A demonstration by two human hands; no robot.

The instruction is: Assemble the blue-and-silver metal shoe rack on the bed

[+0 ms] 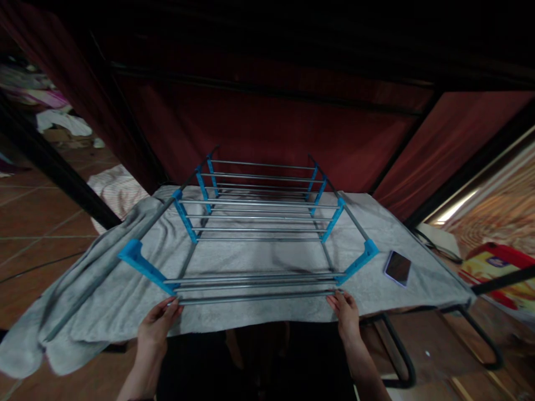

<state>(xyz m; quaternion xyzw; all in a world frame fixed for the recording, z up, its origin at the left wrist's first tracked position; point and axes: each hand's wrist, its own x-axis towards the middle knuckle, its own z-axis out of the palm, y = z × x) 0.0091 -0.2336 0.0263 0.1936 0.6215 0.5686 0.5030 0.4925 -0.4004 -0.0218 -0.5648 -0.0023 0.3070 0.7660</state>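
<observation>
hands: left hand (157, 323), right hand (345, 313) pinch loose grey metal rod (254, 298) | blue-bracketed steel-tube rack (259, 217) mostly assembled on towel-draped desk (434, 289) | front rod apparently unseated

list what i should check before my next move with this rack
1. Left hand on the near rod: fingertips touch it, ok.
2. Right hand on the same rod: touching, ok.
3. Grip closed around the rod, both hands: cannot tell.
4. Rack lying flat on the towel: ok.
5. Phone apart from the rack, to its right: ok.
6. Towel lying even: not ok, its left end sags in folds.
</observation>
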